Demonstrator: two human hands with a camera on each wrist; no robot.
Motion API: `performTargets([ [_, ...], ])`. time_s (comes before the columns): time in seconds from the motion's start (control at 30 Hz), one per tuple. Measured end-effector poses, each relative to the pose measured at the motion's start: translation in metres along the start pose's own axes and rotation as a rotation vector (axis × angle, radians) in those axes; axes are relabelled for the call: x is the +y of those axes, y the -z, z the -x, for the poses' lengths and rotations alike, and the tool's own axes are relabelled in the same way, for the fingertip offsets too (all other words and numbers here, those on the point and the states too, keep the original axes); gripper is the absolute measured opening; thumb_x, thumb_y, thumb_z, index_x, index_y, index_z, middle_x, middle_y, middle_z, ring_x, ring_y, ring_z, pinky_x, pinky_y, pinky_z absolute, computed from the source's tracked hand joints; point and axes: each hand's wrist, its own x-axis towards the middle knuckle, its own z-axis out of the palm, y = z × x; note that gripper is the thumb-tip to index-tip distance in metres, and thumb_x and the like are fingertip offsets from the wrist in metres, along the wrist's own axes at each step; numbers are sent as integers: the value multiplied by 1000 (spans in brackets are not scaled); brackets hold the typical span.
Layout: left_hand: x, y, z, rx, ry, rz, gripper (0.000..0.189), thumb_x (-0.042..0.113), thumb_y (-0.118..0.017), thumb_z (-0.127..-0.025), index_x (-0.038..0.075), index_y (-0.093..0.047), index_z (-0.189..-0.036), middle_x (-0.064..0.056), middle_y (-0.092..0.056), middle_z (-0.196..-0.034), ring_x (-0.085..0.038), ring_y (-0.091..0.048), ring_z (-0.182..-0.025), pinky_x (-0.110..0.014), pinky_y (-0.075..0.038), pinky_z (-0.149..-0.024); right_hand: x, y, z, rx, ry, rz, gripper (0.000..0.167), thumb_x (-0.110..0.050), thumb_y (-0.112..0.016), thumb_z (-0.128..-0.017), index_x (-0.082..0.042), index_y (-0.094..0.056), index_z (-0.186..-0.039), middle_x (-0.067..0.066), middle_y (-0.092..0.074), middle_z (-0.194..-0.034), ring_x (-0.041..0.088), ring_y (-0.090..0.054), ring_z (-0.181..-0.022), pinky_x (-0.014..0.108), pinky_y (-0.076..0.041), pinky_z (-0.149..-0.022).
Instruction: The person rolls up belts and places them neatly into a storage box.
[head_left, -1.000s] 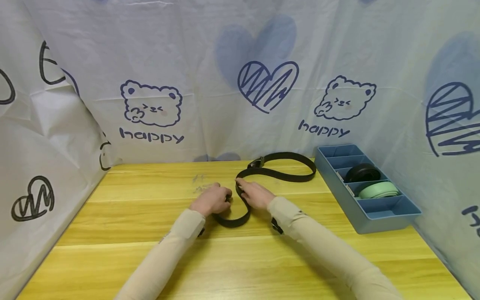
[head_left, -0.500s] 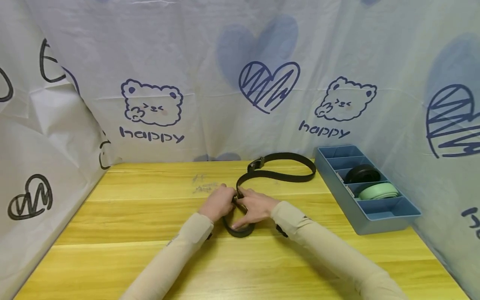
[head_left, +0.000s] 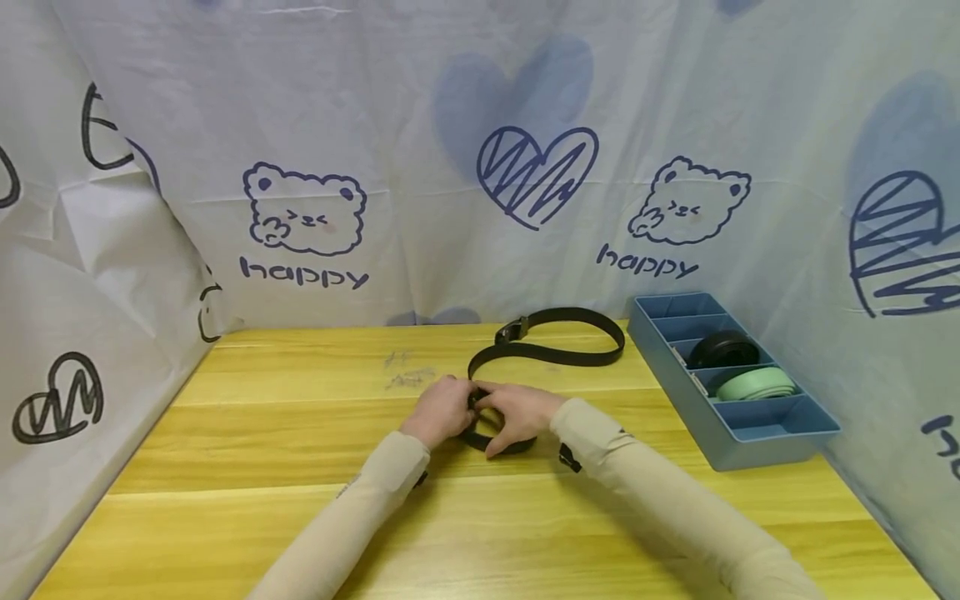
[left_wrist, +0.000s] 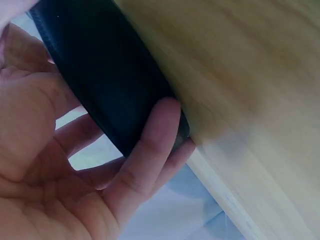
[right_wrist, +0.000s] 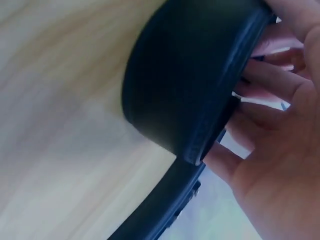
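A black belt (head_left: pixel 566 357) lies on the table, standing on its edge in curves. Its buckle (head_left: pixel 512 331) is at the back, where the strap forms a wide loop to the right. Nearer to me, the strap bends into a small loop between both hands. My left hand (head_left: pixel 441 410) pinches the strap near its end, thumb on one face and fingers behind, as the left wrist view shows. My right hand (head_left: pixel 522 414) holds the small loop, thumb spread towards me and fingertips beside the left hand's. In the right wrist view its fingers lie along the curved strap (right_wrist: pixel 180 75).
On the right stands a blue divided box (head_left: pixel 678 408). A coiled black belt (head_left: pixel 723 348) and a coiled light green belt (head_left: pixel 756 384) sit in separate compartments. A white printed curtain (head_left: pixel 420 158) hangs behind and beside the wooden table (head_left: pixel 247 467).
My left hand has moved right until it meets the right hand. The near part of the belt has been bent into a smaller loop, and my right thumb has spread out over it.
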Motion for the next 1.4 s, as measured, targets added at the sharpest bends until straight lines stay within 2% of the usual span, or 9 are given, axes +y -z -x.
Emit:
performTargets([
  [0.23, 3, 1, -1, -41, 24, -8, 16, 22, -75, -87, 11, -72, -98, -4, -69, -83, -18, -62, -70, -34, -52, -65, 16, 5, 7, 91, 86, 85, 55, -42, -80, -79, -20, -65, -127, 8, -43, -153, 29, -41, -140, 47, -35, -112],
  [0.43, 6, 2, -1, -42, -31, -51, 9, 17, -73, -86, 12, -69, -80, 0, -61, -66, -14, -50, -55, -29, -41, -55, 23, 2, 10, 105, 214, 28, 34, -24, -76, -86, -14, -71, -119, 0, -70, -118, 15, -65, -110, 32, -50, -95],
  [0.6, 8, 3, 1, -56, -55, -59, 16, 11, -70, -86, 12, -63, -72, 0, -51, -59, -13, -40, -51, -27, -33, -50, 26, -3, 14, 203, 308, 146, 18, -22, -75, -86, -15, -77, -103, 0, -71, -111, 17, -59, -103, 32, -48, -90],
  [0.73, 9, 4, 2, -53, -66, -41, 21, 9, -71, -85, 12, -60, -68, 1, -47, -57, -13, -38, -51, -26, -32, -51, 26, -6, 16, 263, 301, 209, 15, -19, -76, -86, -19, -78, -101, -3, -71, -106, 15, -58, -93, 31, -48, -83],
  [0.87, 9, 4, 2, -50, -66, -22, 19, 10, -74, -84, 13, -62, -69, 1, -52, -60, -13, -41, -53, -26, -34, -53, 24, -8, 16, 228, 268, 154, 13, -15, -73, -88, -15, -76, -101, -4, -73, -99, 11, -66, -90, 27, -52, -83],
  [1.0, 11, 3, 2, -43, -78, 11, 14, 15, -75, -85, 12, -66, -74, 1, -57, -63, -13, -46, -54, -26, -37, -52, 20, -12, 16, 186, 171, 73, 27, -43, -74, -86, -18, -73, -95, -8, -70, -91, 7, -64, -79, 23, -52, -75],
  [1.13, 17, 2, 3, -35, -103, 52, 15, 23, -75, -87, 12, -70, -79, 1, -63, -67, -12, -51, -54, -26, -42, -54, 15, -16, 14, 196, 102, 111, 50, -69, -69, -76, -21, -66, -88, -13, -60, -80, 6, -55, -70, 24, -47, -67],
  [1.27, 21, 0, 3, -43, -110, 54, 15, 26, -76, -86, 13, -71, -81, 2, -66, -70, -10, -52, -55, -26, -44, -56, 13, -20, 16, 215, 43, 194, 56, -78, -64, -72, -24, -62, -87, -15, -57, -80, 6, -52, -73, 25, -45, -67],
  [1.4, 21, 0, 3, -47, -132, 40, 13, 25, -77, -86, 14, -72, -81, 3, -66, -71, -9, -52, -55, -25, -45, -56, 14, -20, 18, 219, 29, 196, 54, -77, -64, -74, -25, -63, -88, -14, -57, -81, 8, -52, -74, 26, -45, -65],
])
